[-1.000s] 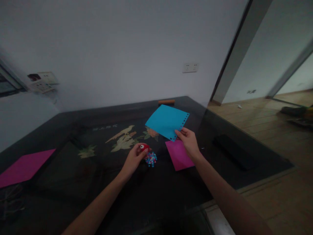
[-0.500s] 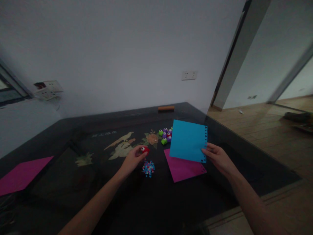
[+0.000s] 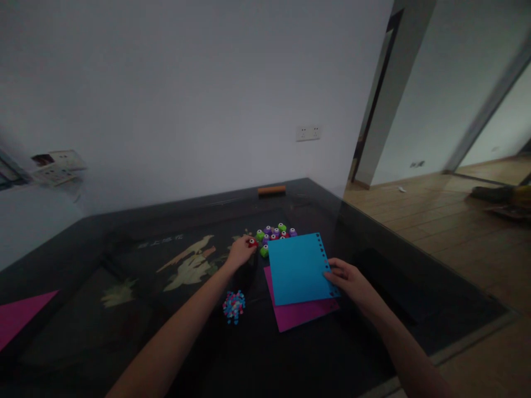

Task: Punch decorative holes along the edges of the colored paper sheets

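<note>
My left hand (image 3: 241, 252) is closed around a small red craft punch (image 3: 253, 242) with a white top, beside a cluster of similar green, purple and red punches (image 3: 265, 251). Between the thumb and fingers of my right hand (image 3: 346, 279) is the right edge of a blue paper sheet (image 3: 296, 271), which has a row of small punched shapes along that edge. Beneath it, partly covered, a magenta sheet (image 3: 286, 319) lies on the table. A little pile of blue, pink and white paper confetti (image 3: 234, 305) sits nearer to me, below my left hand.
The dark glossy table (image 3: 199, 354) carries a bird and flower picture. Near its far edge lies an orange-brown cylinder (image 3: 271, 190). Another magenta sheet (image 3: 22, 315) is at the far left. A wall with a socket (image 3: 308, 132) stands behind the table.
My left hand has carried the red punch away from the confetti, up beside the other punches. The blue sheet has been lowered toward the magenta one, uncovering more of the cluster. The view has shifted.
</note>
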Demonstrator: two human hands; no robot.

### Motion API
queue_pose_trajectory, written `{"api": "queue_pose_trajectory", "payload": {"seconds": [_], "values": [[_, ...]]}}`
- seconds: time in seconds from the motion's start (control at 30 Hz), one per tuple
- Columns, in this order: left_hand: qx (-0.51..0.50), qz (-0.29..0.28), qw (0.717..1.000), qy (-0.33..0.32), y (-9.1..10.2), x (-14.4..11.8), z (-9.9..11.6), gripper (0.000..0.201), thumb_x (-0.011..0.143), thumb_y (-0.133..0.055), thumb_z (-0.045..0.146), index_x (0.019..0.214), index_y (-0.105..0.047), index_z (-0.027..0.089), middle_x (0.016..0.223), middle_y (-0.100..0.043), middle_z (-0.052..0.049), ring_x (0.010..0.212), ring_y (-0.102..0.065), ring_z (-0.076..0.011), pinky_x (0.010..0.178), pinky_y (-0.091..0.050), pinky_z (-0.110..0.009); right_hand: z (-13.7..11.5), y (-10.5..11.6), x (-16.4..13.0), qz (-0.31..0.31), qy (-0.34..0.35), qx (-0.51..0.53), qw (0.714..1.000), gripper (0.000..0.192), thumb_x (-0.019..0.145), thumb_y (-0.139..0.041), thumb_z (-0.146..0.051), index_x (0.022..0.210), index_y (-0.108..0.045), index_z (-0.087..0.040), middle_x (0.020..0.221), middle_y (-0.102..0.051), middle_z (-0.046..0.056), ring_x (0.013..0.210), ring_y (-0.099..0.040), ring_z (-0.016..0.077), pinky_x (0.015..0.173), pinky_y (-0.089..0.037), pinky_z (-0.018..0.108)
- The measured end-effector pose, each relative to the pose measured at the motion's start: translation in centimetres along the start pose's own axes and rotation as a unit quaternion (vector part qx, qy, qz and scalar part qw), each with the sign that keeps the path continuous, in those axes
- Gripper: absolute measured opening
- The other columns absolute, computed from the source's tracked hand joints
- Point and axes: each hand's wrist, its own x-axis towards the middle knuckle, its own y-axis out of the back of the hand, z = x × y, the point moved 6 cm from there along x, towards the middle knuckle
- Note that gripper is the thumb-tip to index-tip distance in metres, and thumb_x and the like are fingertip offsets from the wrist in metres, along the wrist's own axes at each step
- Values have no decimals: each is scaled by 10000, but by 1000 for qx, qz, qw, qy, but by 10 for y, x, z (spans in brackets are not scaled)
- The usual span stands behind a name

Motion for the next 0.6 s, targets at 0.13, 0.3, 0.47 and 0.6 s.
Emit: {"api": "queue_pose_trajectory", "payload": {"seconds": [0.13,0.3,0.47,0.6], "values": [[39,4,999,8,-4,7,0,149,708,-603,165,844,-664,149,821,-697,-69,807,-640,-208,723,-467,-285,3,1,2,0,-1,-1,1000,430,665,-711,-475,950,-551,-195,757,-666,17,660,-628,183,600,-485,295],[61,12,998,5,-3,9,5,250,681,-632,159,930,-654,157,902,-686,-75,862,-629,-210,749,-465,-278,5,5,3,11,4,13,1000,430,666,-714,-467,955,-553,-192,762,-677,20,629,-625,168,588,-487,285],[51,83,995,4,17,-17,15,386,750,-585,261,1115,-560,137,1127,-586,-140,1010,-568,-236,842,-447,-344,3,5,1,24,5,2,1000,450,629,-738,-469,932,-557,-189,728,-665,14,623,-624,176,589,-503,303],[-132,26,990,-29,16,-68,32,202,787,-520,253,955,-574,156,832,-635,-45,740,-602,-160,699,-471,-286,1,2,-1,27,10,-7,1000,445,619,-749,-457,919,-564,-186,726,-660,11,630,-619,168,598,-499,295]]}}
